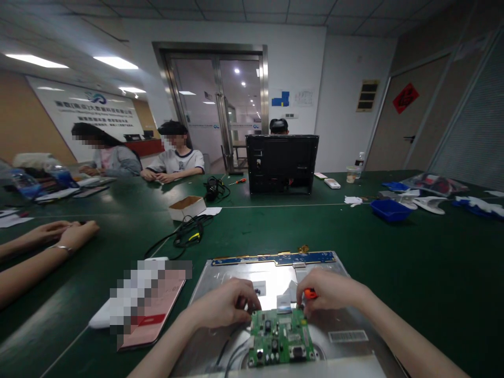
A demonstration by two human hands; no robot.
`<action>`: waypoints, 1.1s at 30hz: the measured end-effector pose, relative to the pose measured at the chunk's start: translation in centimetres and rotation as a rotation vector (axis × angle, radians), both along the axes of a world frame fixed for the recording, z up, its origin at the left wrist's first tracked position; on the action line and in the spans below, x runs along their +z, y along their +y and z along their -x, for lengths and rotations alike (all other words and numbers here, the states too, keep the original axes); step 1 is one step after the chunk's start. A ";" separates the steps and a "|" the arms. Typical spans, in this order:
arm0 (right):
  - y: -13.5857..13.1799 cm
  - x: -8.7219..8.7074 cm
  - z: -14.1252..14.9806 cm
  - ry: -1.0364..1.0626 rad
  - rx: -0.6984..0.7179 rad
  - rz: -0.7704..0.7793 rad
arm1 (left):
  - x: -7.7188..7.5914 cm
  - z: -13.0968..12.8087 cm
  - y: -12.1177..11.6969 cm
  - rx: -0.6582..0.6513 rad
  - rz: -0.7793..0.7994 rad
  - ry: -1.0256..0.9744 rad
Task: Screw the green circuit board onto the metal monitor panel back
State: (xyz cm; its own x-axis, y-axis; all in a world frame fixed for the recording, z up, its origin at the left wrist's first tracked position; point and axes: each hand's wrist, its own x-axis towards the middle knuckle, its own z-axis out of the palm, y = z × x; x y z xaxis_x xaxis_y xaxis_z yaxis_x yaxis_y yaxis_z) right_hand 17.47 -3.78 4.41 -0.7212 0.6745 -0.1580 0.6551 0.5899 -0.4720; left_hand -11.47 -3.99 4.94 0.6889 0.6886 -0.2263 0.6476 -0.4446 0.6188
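Note:
A green circuit board (281,336) lies on the back of a silver metal display panel (346,336) in front of me. The fingers of my left hand (230,304) are curled and closed at the board's far left corner, gripping its edge. My right hand (328,291) is closed around an orange-handled screwdriver (311,293) at the far right corner; its shaft is hidden by the fingers. Between my hands, a flat ribbon cable (284,303) meets the board's far edge. Along the panel's far edge runs a narrow blue circuit strip (271,259). Dark wires show left of the board.
A pink phone (157,315) and a white device (103,314) lie to the left. Beyond them are black cables (189,231) and a small box (187,208). A black monitor housing (281,164) stands opposite. A blue tray (390,210) sits at right. Another person's hands (66,233) rest at far left.

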 end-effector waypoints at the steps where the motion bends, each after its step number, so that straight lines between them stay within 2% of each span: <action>1: 0.0 -0.1 0.2 -0.012 -0.008 -0.008 | 0.0 0.0 0.0 -0.002 0.000 -0.001; 7: 0.1 0.3 -0.3 -0.024 -0.023 0.021 | -0.3 0.1 0.1 -0.008 0.002 -0.001; 15: -0.6 0.3 0.3 -0.130 -0.174 0.131 | 0.0 0.4 -0.3 -0.047 0.030 0.038; 20: -0.5 0.0 0.8 -0.110 -0.142 0.129 | -0.1 0.0 -0.7 -0.093 -0.036 0.056; 26: 0.0 -0.8 0.7 -0.026 -0.142 0.106 | -0.4 -0.6 -0.9 -0.072 -0.057 0.071; 28: 0.2 -0.9 0.5 0.065 -0.156 0.134 | -0.4 -0.6 -1.0 -0.071 -0.049 0.066; 33: 0.9 -0.1 -1.7 0.609 -0.230 0.305 | -0.3 -0.3 -0.9 -0.068 -0.038 0.030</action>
State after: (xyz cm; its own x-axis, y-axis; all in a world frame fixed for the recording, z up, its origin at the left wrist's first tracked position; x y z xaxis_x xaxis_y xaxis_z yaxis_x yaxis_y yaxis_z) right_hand 19.12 -2.92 4.30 -0.5860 0.8100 0.0214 0.3153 0.2522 -0.9149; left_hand -11.13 -4.87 4.68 0.7280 0.6486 -0.2219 0.6327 -0.5113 0.5816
